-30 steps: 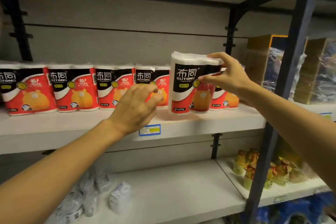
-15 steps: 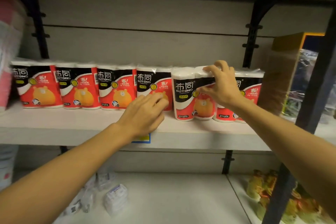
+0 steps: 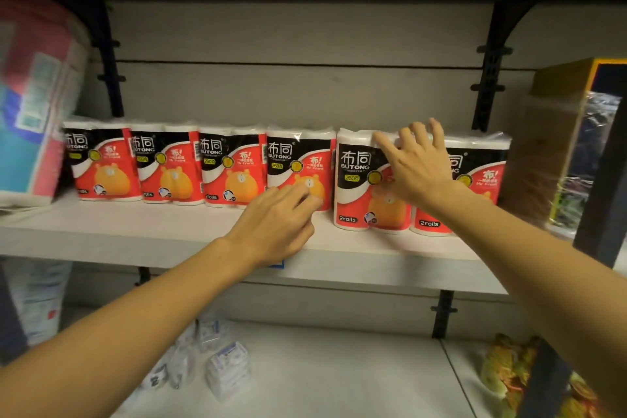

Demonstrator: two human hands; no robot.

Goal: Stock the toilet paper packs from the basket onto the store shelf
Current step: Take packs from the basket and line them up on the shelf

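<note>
Several red, black and white two-roll toilet paper packs stand in a row on the white shelf (image 3: pixel 135 231). The fifth pack from the left (image 3: pixel 356 180) stands upright, slightly forward of the row. My right hand (image 3: pixel 417 166) lies on its upper front with the fingers spread over its top edge. My left hand (image 3: pixel 274 224) hovers over the shelf with loosely curled fingers, its fingertips at the lower front of the fourth pack (image 3: pixel 295 159), and it holds nothing. A sixth pack (image 3: pixel 481 170) is partly hidden behind my right wrist. No basket is in view.
A big pink and blue wrapped bundle (image 3: pixel 34 95) fills the shelf's left end. A yellow-framed box (image 3: pixel 559 146) and a dark upright post (image 3: pixel 604 197) bound the right. On the lower shelf lie small white packets (image 3: pixel 227 366) and snack bags (image 3: pixel 509 373).
My right hand carried the fifth pack down onto the shelf next to the row, then loosened from a grip to spread fingers. My left hand stayed near the fourth pack.
</note>
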